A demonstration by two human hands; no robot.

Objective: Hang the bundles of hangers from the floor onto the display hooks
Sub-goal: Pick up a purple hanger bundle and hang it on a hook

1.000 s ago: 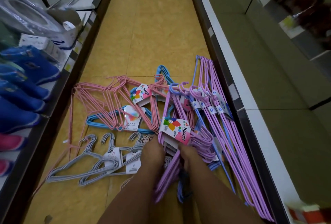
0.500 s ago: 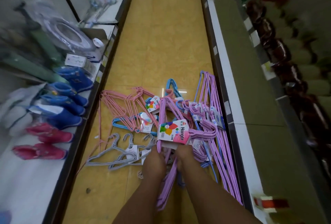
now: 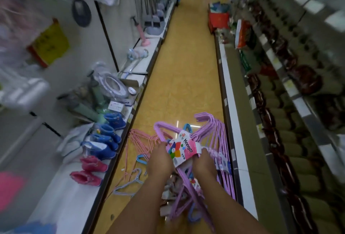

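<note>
Left hand (image 3: pixel 161 161) and right hand (image 3: pixel 203 162) both grip a purple hanger bundle (image 3: pixel 183 150) above pink hangers (image 3: pixel 139 141) on the floor (image 3: pixel 184 76)

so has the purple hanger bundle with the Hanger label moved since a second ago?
Yes. The purple hanger bundle, gripped by the left hand and right hand, has lifted off the floor, above the pink hangers lying there.

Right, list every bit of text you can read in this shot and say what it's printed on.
"Hanger": on the colourful card label of the purple hanger bundle gripped by the left hand and right hand.
Smaller print on that label: too small to read.
Yellow sign, white box, shelf price tags: blurred, unreadable.
</note>
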